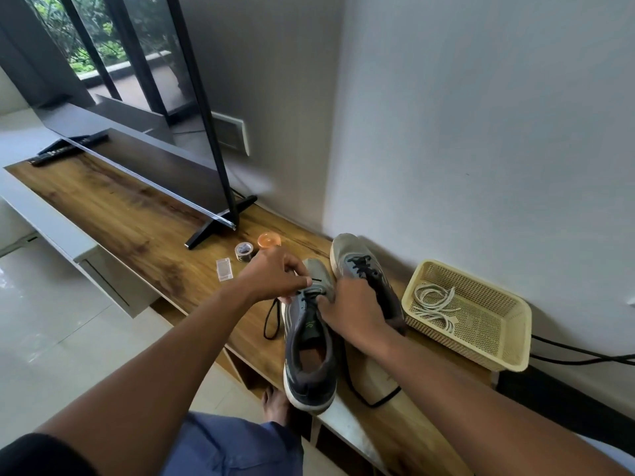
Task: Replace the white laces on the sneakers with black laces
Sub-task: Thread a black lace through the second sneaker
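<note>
Black lace (302, 293) is what your fingers are working: your left hand (275, 274) has its fingertips curled in a pinch at the upper eyelets of the near sneaker (307, 341), apparently on the lace there, though the exact strand is too small to make out. Your right hand (350, 314) curls over the tongue area from the right, steadying the shoe; whether it also holds lace, you cannot tell from this view

One end of the lace loops loose off the left side of the shoe onto the wooden shelf (137, 218), and another black loop trails on the wood near your right forearm. The near sneaker lies with its heel toward you, overhanging the shelf's near edge. The far sneaker (364, 269) sits just behind it to the right, already threaded in black

The white laces (433, 304) lie coiled in the cream basket (481, 352) at the right, so removal looks finished. You seem to be on the threading step for the second shoe, low in the eyelet rows. Next you will likely need to draw the pinched end through, even out both ends, and cross to the next pair of eyelets while keeping the shoe from tipping off the edge

Farther left stand a tape roll (244, 250), an orange lid (269, 240), a small clear box (224, 269) and a television (144, 159)
</note>
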Motion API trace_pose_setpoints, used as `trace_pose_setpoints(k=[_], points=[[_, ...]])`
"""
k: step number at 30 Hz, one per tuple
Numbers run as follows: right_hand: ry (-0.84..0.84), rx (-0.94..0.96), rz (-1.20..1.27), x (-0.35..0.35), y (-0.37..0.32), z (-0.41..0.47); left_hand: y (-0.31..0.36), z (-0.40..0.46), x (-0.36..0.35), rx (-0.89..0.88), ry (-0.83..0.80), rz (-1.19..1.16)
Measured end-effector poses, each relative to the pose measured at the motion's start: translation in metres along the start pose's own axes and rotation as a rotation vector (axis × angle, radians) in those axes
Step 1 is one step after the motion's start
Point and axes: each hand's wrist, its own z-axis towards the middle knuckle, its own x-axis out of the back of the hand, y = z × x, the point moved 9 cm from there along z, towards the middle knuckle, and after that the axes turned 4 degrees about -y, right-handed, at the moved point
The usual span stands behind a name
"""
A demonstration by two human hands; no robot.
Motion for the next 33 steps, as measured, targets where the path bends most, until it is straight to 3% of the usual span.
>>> trace_pose_setpoints(k=[12,25,33], points=[[-0.030,-0.104,0.136,-0.013,0.005,0.004,-0.003,0.005,-0.024,0.005,-0.083,0.062],[-0.110,-0.261,0.205,-0.021,0.021,0.009,0.009,0.006,-0.036,-0.008,-0.014,0.354],[-0.085,-0.364,0.323,-0.024,0.032,0.003,0.015,0.004,-0.035,0.006,0.029,0.391]])
